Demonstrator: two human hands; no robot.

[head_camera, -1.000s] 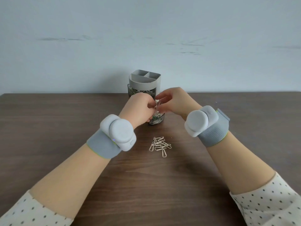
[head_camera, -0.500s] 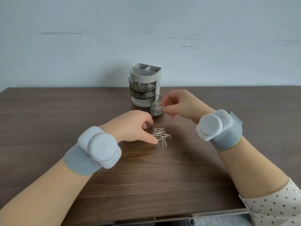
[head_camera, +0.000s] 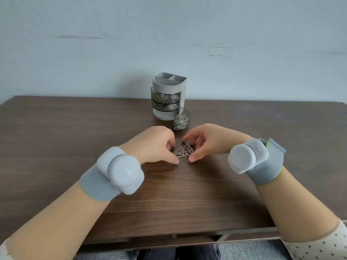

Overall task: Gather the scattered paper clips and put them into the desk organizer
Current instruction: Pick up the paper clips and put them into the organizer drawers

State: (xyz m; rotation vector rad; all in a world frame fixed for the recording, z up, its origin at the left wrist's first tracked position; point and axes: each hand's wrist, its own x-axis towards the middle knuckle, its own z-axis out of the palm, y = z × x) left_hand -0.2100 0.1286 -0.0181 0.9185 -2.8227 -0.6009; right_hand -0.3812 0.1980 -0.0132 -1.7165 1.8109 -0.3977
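I find the remaining paper clips (head_camera: 183, 151) lying in one small heap on the brown desk (head_camera: 75, 139), directly between my two hands; the heap sits just in front of the swung-out clear tray (head_camera: 181, 121) of the desk organizer (head_camera: 169, 95), near it but not touching. My left hand (head_camera: 155, 145) is curled, thumb tip down on the wood at the near-left corner of the heap, fingers bent over its left edge; it holds nothing that I can see. My right hand (head_camera: 208, 140) mirrors it, cupped and part-open, thumb tip resting at the near-right corner, fingertips arched over the far edge; it too holds nothing. The two thumbs nearly meet below the heap, so the clips are fenced on three sides; neither hand is nearer, both standing just beside the pile. The heap runs slightly longer left to right than front to back; single clips point in mixed directions. I judge the step in hand to be the closing-in and pinching of the pile; the lift then goes straight away from me, toward the open tray, which already holds many clips; the two upper trays are full and shut.
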